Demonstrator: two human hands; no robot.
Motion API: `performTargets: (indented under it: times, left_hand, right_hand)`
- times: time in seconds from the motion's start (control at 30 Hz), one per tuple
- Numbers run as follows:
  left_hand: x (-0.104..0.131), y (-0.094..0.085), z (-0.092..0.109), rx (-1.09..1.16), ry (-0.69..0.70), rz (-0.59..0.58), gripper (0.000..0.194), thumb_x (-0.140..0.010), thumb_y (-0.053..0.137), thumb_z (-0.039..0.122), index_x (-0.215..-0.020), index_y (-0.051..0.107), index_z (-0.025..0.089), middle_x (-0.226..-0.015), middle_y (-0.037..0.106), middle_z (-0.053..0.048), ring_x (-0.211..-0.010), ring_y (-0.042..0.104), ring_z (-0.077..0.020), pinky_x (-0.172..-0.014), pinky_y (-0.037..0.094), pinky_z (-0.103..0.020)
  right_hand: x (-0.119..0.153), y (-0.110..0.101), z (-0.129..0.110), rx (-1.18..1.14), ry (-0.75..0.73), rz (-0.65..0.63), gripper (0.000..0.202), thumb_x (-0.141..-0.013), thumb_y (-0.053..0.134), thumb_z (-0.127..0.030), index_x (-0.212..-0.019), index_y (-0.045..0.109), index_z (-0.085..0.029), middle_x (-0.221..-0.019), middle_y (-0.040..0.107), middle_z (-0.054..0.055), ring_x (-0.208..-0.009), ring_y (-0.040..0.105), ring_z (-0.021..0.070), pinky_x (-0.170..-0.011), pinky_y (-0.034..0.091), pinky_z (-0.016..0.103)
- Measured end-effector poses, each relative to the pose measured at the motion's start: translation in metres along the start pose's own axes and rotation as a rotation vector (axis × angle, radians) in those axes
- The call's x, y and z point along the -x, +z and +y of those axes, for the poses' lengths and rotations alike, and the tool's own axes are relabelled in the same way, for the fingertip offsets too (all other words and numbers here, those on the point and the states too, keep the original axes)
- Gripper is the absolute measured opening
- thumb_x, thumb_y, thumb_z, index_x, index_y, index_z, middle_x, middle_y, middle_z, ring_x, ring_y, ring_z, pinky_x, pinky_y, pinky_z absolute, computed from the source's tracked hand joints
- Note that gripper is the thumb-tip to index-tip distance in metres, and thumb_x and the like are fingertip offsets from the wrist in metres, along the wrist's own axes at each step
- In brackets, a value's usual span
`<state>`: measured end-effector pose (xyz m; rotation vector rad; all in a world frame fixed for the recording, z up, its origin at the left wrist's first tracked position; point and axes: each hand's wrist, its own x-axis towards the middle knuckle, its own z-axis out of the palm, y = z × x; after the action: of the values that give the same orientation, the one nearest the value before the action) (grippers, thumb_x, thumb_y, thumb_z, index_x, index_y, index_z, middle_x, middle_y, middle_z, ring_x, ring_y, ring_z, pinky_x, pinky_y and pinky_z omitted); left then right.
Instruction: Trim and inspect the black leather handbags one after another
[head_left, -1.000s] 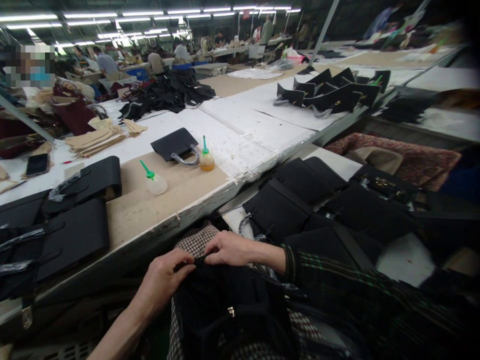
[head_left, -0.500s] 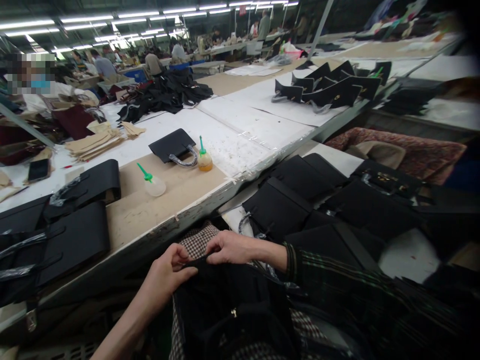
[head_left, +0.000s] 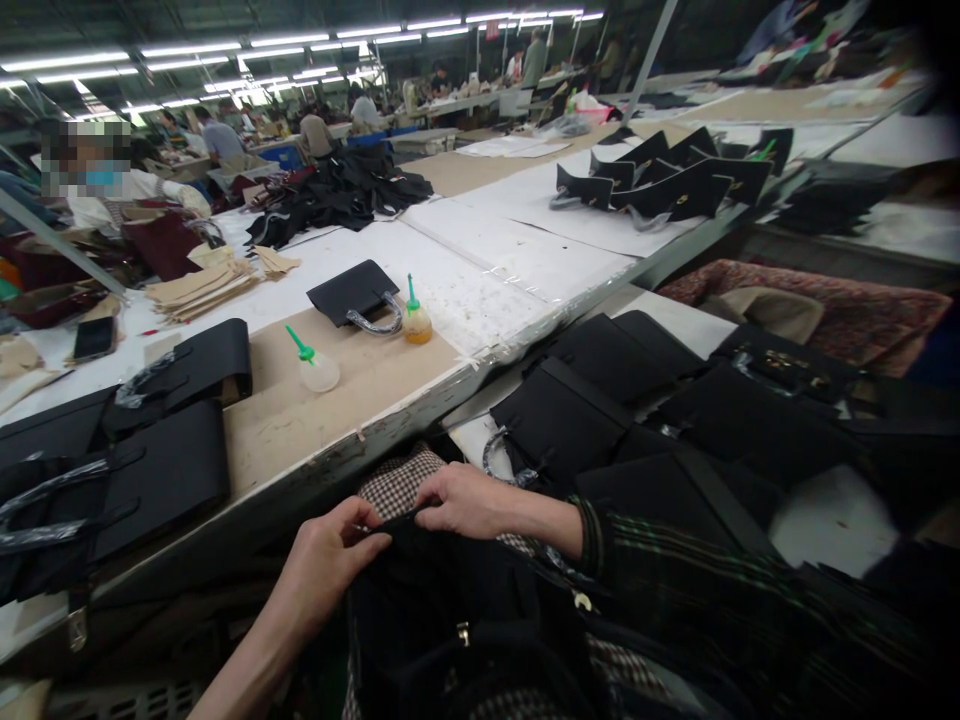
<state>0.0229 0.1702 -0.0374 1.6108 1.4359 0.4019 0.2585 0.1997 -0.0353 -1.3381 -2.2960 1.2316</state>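
Observation:
A black handbag (head_left: pixel 442 585) lies in my lap, with a small gold-coloured metal fitting on its front. The thumb and fingers of my left hand (head_left: pixel 334 550) pinch the bag's far edge at its left end. Beside it, my right hand (head_left: pixel 466 500) pinches the same edge a short way to the right. What exactly is between the fingertips is too small to make out beyond dark material. Brown-and-white checked cloth (head_left: pixel 403 478) shows behind the hands and around the bag.
The table edge (head_left: pixel 390 425) runs just beyond my hands. On the table stand two squeeze bottles with green nozzles (head_left: pixel 320 372) (head_left: pixel 417 325) and a small black handbag (head_left: pixel 354 292). Black bags (head_left: pixel 161 480) lie at left, others (head_left: pixel 562 410) at right. A person (head_left: pixel 124 190) sits across the table.
Both hands keep their pinch on the bag's edge, with only slight finger movement. The view has shifted a little, so the surroundings sit slightly further right.

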Motion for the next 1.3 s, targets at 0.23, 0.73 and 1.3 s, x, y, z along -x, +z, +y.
performTargets:
  times: [0.23,0.73,1.3]
  left_hand:
    - [0.005,0.001,0.001,-0.093,0.014,0.023,0.018,-0.081,0.066,0.037,-0.085,0.065,0.020,-0.076,0.069,0.002,-0.071,0.062,-0.0169,-0.066,0.044,-0.023]
    - [0.023,-0.024,0.047,0.505,-0.259,-0.385,0.051,-0.067,0.060,0.007,-0.116,0.058,0.022,-0.101,0.072,-0.001,-0.092,0.066,-0.0203,-0.082,0.051,-0.031]
    - [0.039,0.000,0.010,0.616,-0.305,-0.218,0.043,-0.075,0.067,0.019,-0.118,0.062,0.018,-0.093,0.075,-0.002,-0.084,0.070,-0.0214,-0.072,0.051,-0.028]
  right_hand:
    - [0.001,0.003,0.001,0.061,-0.002,0.023,0.022,-0.079,0.061,-0.034,-0.090,0.078,-0.023,-0.073,0.072,0.001,-0.065,0.058,0.0150,-0.058,0.035,0.024]
    - [0.013,-0.020,-0.027,0.362,0.015,0.148,0.021,-0.083,0.058,-0.030,-0.087,0.078,-0.022,-0.080,0.076,0.008,-0.078,0.067,0.0241,-0.061,0.036,0.029]
    - [-0.011,-0.008,-0.014,-0.176,-0.387,-0.055,0.023,-0.081,0.070,-0.024,-0.104,0.068,-0.021,-0.102,0.072,0.001,-0.094,0.066,0.0160,-0.086,0.047,0.024]
